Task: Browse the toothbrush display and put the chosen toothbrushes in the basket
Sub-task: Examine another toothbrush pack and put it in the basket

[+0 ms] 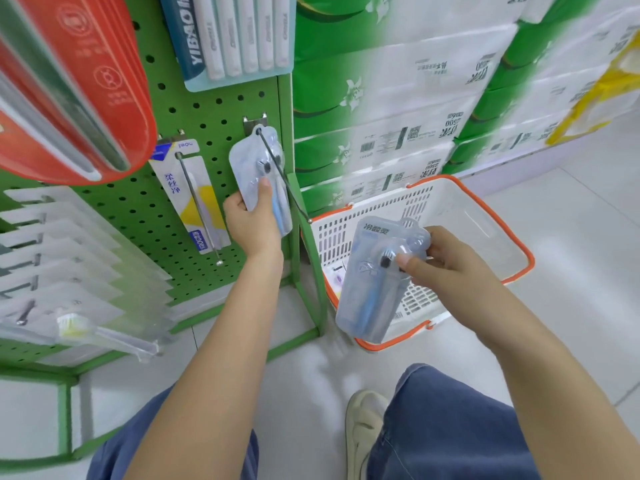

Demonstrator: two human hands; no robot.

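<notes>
A clear blister pack with a blue toothbrush point(247, 168) hangs on a long hook point(284, 178) of the green pegboard rack point(194, 109); my left hand point(254, 223) grips its lower part. My right hand point(441, 259) holds a second, matching toothbrush pack point(372, 289) tilted above the near left corner of the white basket with an orange rim point(519, 251), which stands on the floor to the right of the rack. Small items lie at the basket's bottom, partly hidden.
A white-and-yellow toothbrush pack point(194, 195) hangs left of my hand. Red packs point(76, 81), a multi-brush pack point(239, 36) and rows of clear packs point(69, 265) fill the rack. Stacked tissue cartons point(398, 109) stand behind the basket. My knees and shoe point(363, 427) are below.
</notes>
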